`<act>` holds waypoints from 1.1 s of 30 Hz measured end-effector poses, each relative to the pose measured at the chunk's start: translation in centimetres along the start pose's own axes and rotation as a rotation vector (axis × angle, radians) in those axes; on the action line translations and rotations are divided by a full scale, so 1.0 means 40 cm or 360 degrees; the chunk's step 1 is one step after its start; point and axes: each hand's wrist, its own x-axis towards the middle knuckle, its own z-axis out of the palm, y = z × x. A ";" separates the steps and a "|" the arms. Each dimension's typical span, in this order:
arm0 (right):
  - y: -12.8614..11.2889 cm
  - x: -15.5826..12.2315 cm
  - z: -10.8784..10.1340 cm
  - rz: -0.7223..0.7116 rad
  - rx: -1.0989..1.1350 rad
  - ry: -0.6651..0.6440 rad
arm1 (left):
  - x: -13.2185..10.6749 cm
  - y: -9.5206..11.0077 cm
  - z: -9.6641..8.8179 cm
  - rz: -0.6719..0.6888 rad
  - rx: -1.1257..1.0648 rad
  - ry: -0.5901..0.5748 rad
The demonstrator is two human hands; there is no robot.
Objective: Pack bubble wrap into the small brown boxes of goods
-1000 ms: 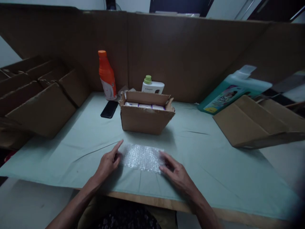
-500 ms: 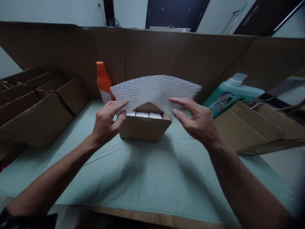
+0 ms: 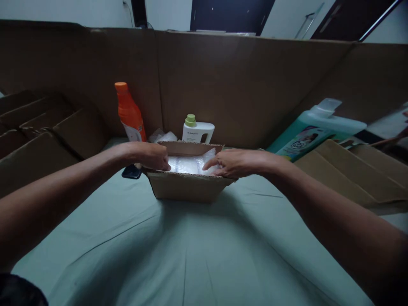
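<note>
A small cardboard box (image 3: pixel 188 187) stands upright on the cloth-covered table, its top unclosed. Bubble wrap (image 3: pixel 186 165) lies inside it, over the contents, which are hidden. My left hand (image 3: pixel 156 156) reaches over the box's left side. Its fingers are curled together against the wrap, with the tips partly hidden. At the right side, my right hand (image 3: pixel 228 162) rests over the rim. Its index finger is stretched onto the wrap and apart from the other fingers.
Behind the box are an orange bottle (image 3: pixel 130 112), a white bottle with a green cap (image 3: pixel 199 131) and crumpled bubble wrap. A dark phone-like object (image 3: pixel 131 172) lies at left. Cardboard boxes flank the table; a teal bottle (image 3: pixel 314 131) leans at right. A cardboard wall (image 3: pixel 242 80) stands behind.
The bubble wrap has gone from spread above the box to down inside it. Both my hands have moved inward and down onto it. The white bottle now shows behind the box.
</note>
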 end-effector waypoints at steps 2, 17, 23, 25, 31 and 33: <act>-0.003 -0.041 -0.019 0.0113 -0.0130 0.0091 | -0.018 -0.008 -0.007 0.0014 0.0125 0.0138; -0.034 -0.156 0.011 0.0446 0.0410 0.0869 | -0.140 -0.095 0.135 0.0271 -0.0982 0.1415; -0.014 -0.227 0.272 0.0760 0.0939 0.0980 | -0.106 -0.158 0.425 -0.0024 -0.1374 0.1388; -0.023 -0.165 0.340 0.0658 0.1039 0.0954 | -0.045 -0.139 0.459 0.0062 -0.1472 0.1261; -0.029 -0.141 0.361 0.0826 0.1116 0.1101 | 0.033 0.011 0.430 0.0240 -0.1827 0.1246; -0.020 -0.213 0.354 0.0891 0.1106 0.1132 | 0.011 0.064 0.447 0.0307 -0.1804 0.1228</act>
